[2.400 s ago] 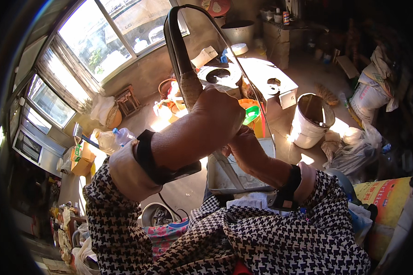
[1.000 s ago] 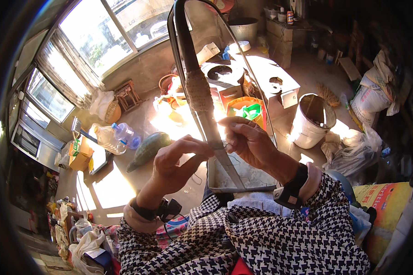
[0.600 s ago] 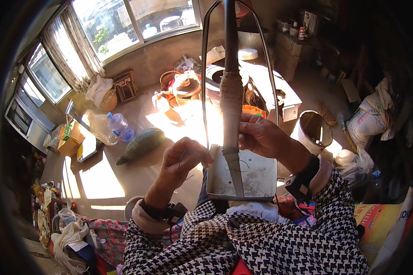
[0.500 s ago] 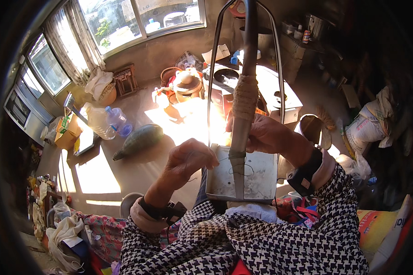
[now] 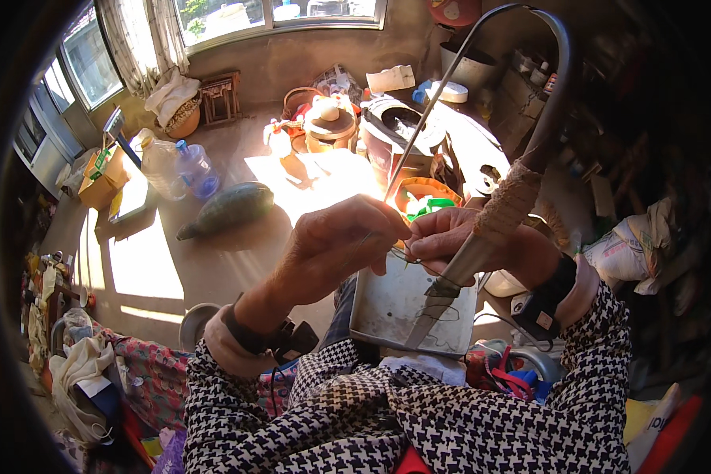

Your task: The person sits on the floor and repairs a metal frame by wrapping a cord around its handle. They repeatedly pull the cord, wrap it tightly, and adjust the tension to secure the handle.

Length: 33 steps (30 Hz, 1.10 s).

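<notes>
In front of me is a metal dustpan-like pan (image 5: 379, 312), shallow and rectangular, with a tall bent rod (image 5: 558, 55) above it. A flat pale shaft (image 5: 468, 257), wrapped higher up with light cord (image 5: 507, 201), slants across the pan. A dark binding (image 5: 444, 289) circles the shaft low down, and thin loose strands hang over the pan. My left hand (image 5: 344, 241) is closed in a pinch on a thin dark strand. Right beside it, my right hand (image 5: 450, 237) pinches the same strand, next to the shaft. The fingertips nearly meet.
A long green gourd (image 5: 227, 209) lies on the floor at left, near plastic jugs (image 5: 196, 167) and a cardboard box (image 5: 107, 182). Ahead are a lidded pot (image 5: 329, 130), a stove (image 5: 395, 130) and an orange bucket (image 5: 426, 189). A white sack (image 5: 628, 245) sits at right.
My left hand has moved right and up to meet the right hand. The shaft and bent rod have tilted over to the right. The view has shifted a little.
</notes>
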Available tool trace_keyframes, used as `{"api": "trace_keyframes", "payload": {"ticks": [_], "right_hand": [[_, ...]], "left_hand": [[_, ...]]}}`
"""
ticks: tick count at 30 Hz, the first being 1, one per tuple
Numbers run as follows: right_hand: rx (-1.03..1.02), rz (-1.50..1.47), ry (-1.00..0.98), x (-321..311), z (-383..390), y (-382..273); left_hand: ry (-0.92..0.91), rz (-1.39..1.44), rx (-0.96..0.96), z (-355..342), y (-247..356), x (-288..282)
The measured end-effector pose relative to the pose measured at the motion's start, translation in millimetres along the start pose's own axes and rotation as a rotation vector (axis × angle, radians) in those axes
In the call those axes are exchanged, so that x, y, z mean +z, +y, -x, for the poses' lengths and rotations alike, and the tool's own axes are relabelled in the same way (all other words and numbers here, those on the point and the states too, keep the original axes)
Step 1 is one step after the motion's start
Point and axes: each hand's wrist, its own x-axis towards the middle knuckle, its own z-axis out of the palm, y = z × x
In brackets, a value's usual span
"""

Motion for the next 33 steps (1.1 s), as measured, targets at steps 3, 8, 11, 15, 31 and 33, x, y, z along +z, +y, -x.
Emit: {"api": "trace_keyframes", "payload": {"ticks": [3,8,11,15,31,33], "right_hand": [[0.035,0.080,0.023,-5,-2,1],[0.095,0.027,-0.059,-8,-6,3],[0.077,0.065,-0.129,-4,-8,2],[0.038,0.026,-0.135,7,-5,-3],[-0.061,-0.051,-0.060,5,8,16],[-0.091,-0.063,-0.069,4,11,17]], "left_hand": [[-0.005,-0.018,-0.085,-1,1,0],[-0.013,-0.067,-0.135,-1,-6,0],[-0.078,-0.289,0.062,-4,-9,-1],[-0.046,-0.219,-0.183,-7,-8,-1],[0.016,-0.029,-0.599,-13,-51,-45],[0.081,-0.544,-0.713,-12,-46,-56]]}}
